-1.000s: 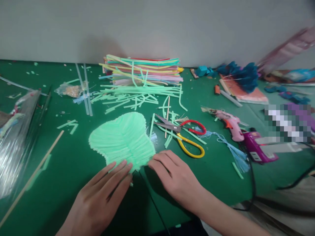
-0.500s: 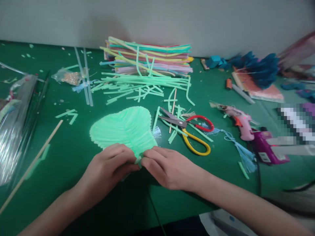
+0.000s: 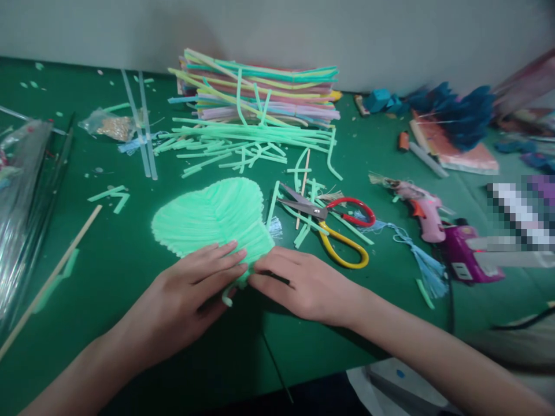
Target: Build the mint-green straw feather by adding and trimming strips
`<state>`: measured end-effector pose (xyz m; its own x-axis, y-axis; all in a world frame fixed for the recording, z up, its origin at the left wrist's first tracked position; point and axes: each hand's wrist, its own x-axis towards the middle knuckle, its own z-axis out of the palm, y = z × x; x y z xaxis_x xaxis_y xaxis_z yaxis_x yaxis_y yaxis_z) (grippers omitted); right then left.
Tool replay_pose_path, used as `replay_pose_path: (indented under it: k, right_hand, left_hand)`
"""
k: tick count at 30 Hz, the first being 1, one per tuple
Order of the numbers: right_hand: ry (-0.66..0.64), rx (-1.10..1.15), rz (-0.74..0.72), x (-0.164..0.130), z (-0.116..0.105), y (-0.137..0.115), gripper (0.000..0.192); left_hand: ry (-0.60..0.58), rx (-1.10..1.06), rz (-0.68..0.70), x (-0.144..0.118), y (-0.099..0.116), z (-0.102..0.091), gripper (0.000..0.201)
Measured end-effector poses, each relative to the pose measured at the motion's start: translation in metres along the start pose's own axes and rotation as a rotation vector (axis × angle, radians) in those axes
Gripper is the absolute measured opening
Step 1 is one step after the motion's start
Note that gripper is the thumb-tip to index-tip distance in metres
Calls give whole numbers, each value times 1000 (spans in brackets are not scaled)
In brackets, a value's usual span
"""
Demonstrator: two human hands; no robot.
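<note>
Two hands, one leaf-shaped green piece, one pair of scissors, one pink glue gun, one purple tool, two translucent strips, one long wooden stick at left. Loose green stems overlap too much for a count. Green piece lies front and centre on the table. Left hand: fingers spread flat over its lower edge; thumb partly hidden, can't tell if it closes underneath. Right hand: fingers curled in a narrow pinch on the lower tip, a short pale green end poking out between the hands.

Surface is a green tabletop with scraps, against a plain grey wall.

Behind the stems, a multicoloured bundle. Bag of beads beside the strips. Blue tassel near the purple tool. Scissors sit open over green offcuts, just beyond the right hand. Hands block the piece's lower edge.
</note>
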<state>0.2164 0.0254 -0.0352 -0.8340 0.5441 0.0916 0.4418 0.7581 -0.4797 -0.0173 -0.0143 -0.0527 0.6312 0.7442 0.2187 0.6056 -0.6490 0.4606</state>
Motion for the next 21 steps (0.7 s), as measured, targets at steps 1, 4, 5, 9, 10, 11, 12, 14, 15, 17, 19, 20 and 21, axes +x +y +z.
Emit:
replay_pose_path:
  k: [1,4,5,9,10,11,12,14,15,17,19,20,21]
  right_hand:
    - [2,-20,-11,1,-1,1,27]
    - [-4,-103,-91,4,-4,3,28]
    - [-4,-136,-120,5,-4,4,29]
    - [47,-254,-188,6,-2,5,29]
    - [61,-266,-189,6,-1,5,29]
    - [72,-270,-184,7,0,4,29]
    - [77,-268,-172,7,0,4,29]
    - [73,-263,-137,8,1,3,30]
    - [66,-264,-126,9,0,2,30]
    - [56,-273,-118,9,0,2,30]
    - [50,-283,-124,9,-1,1,28]
    - [49,-286,-129,8,-1,1,27]
    - [51,-286,-130,7,-1,1,27]
  left_hand:
    - [-12,-3,-7,1,-1,-1,41]
    - [-8,17,-13,3,-2,-1,39]
    - [3,25,-13,4,-2,0,37]
    - [31,46,-24,3,0,2,36]
    - [22,44,-30,2,0,1,37]
    - [-1,31,-41,1,0,-1,40]
    - [-40,5,-59,1,0,-3,44]
    - [-141,-84,-101,1,-2,-11,53]
    - [-173,-130,-125,3,-3,-14,54]
    - [-146,-167,-164,9,-7,-18,46]
    - [-78,-104,-152,17,-11,-19,33]
    - [-64,-53,-134,21,-13,-18,28]
    - [-72,-4,-113,25,-14,-17,26]
